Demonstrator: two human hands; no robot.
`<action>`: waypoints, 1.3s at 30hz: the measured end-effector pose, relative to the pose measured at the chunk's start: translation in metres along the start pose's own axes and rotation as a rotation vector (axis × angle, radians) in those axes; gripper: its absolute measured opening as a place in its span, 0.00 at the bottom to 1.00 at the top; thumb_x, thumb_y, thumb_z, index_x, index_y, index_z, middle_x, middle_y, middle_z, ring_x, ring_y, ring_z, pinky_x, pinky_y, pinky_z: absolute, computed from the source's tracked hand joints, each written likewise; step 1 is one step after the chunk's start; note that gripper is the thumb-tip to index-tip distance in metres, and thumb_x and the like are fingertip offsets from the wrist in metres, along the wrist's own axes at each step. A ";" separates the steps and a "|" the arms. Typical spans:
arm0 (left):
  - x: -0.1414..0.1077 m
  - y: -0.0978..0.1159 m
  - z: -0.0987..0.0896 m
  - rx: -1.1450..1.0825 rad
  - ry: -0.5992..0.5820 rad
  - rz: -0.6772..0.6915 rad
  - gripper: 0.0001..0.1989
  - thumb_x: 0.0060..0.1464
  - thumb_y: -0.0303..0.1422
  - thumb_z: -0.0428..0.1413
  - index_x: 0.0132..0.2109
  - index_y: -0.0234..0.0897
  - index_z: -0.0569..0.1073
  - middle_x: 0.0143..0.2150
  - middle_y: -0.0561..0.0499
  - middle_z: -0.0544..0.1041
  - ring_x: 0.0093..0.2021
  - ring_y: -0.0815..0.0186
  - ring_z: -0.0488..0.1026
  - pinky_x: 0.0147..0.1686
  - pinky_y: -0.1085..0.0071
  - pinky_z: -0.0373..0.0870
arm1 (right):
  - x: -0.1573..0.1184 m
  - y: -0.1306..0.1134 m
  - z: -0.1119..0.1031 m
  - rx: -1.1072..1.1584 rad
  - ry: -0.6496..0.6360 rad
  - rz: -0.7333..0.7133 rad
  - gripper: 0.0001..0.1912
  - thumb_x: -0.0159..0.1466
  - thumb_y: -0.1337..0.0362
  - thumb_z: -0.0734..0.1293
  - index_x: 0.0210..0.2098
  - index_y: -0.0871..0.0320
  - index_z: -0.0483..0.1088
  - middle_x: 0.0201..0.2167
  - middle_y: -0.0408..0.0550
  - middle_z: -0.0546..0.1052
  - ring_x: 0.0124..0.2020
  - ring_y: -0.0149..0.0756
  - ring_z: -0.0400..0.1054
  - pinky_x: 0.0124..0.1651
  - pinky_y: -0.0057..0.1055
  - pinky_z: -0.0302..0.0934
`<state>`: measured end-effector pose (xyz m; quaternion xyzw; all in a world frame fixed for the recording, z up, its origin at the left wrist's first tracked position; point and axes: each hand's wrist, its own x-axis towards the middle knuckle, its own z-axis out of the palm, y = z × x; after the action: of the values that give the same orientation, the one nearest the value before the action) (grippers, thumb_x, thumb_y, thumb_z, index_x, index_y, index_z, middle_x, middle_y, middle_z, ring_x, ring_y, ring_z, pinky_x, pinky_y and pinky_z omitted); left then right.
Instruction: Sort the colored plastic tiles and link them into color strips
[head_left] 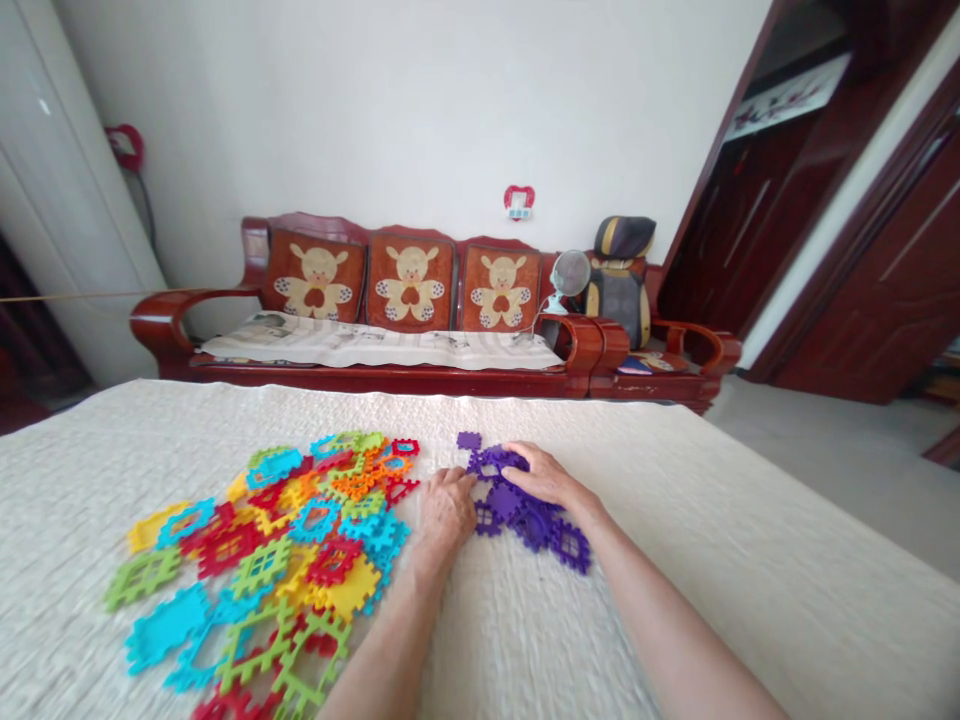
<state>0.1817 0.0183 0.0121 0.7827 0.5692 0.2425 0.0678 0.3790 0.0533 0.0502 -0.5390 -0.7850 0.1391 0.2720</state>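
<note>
So, two piles of toothed plastic pieces on the cloth-covered table (750,560). Purple pieces (504,500) sit right of the far edge's middle, just back from it; one loose purple tile (469,440) lies closest to that edge. Mixed-colour pile (298,570) spreads over the left half, gap between; spacing looks meant to separate purple from the rest. Left hand (444,505) has its fingertips at the purple pile's left side; right hand (544,475) is bent over its top and right, probably corralling it. Can't tell from here whether either hand is pinching a piece.
</note>
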 end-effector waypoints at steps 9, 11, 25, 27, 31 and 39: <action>-0.006 0.027 -0.003 -0.006 -0.089 0.135 0.18 0.57 0.32 0.43 0.52 0.49 0.70 0.52 0.51 0.70 0.54 0.59 0.61 0.49 0.61 0.59 | -0.028 0.018 -0.012 0.059 0.074 -0.035 0.18 0.52 0.70 0.61 0.42 0.55 0.70 0.44 0.47 0.74 0.47 0.35 0.67 0.53 0.35 0.58; -0.006 0.027 -0.003 -0.010 -0.100 0.172 0.19 0.57 0.32 0.43 0.52 0.50 0.69 0.52 0.51 0.70 0.55 0.59 0.61 0.49 0.61 0.59 | -0.029 0.025 -0.016 0.102 0.076 0.019 0.17 0.52 0.70 0.61 0.41 0.55 0.71 0.43 0.46 0.75 0.46 0.35 0.68 0.52 0.35 0.59; 0.002 0.015 0.011 -0.083 0.168 0.015 0.15 0.53 0.25 0.44 0.43 0.35 0.73 0.41 0.45 0.74 0.45 0.63 0.69 0.49 0.68 0.63 | -0.027 0.057 -0.041 -0.068 0.228 0.380 0.16 0.53 0.69 0.60 0.38 0.55 0.74 0.33 0.45 0.78 0.34 0.35 0.72 0.40 0.30 0.63; 0.001 0.016 0.010 -0.057 0.114 0.050 0.17 0.53 0.26 0.45 0.48 0.37 0.71 0.46 0.45 0.73 0.49 0.62 0.67 0.51 0.66 0.62 | -0.027 0.054 -0.044 -0.157 0.249 0.426 0.15 0.54 0.69 0.60 0.37 0.56 0.75 0.33 0.47 0.78 0.35 0.37 0.71 0.41 0.32 0.62; -0.002 0.019 0.008 0.017 -0.022 0.075 0.21 0.55 0.30 0.44 0.55 0.44 0.67 0.60 0.49 0.64 0.59 0.56 0.58 0.54 0.56 0.58 | -0.026 0.039 -0.044 -0.277 0.300 0.257 0.14 0.55 0.70 0.60 0.37 0.57 0.74 0.42 0.52 0.76 0.45 0.41 0.68 0.50 0.35 0.57; -0.002 0.020 0.002 -0.049 -0.037 0.157 0.20 0.55 0.26 0.43 0.51 0.43 0.70 0.56 0.50 0.68 0.57 0.59 0.60 0.53 0.58 0.59 | -0.022 0.008 -0.012 -0.315 0.035 -0.045 0.13 0.59 0.68 0.58 0.38 0.56 0.73 0.39 0.48 0.76 0.45 0.35 0.66 0.50 0.30 0.55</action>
<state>0.1996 0.0095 0.0170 0.8273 0.4987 0.2465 0.0782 0.3981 0.0348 0.0500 -0.5596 -0.8041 -0.0010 0.2007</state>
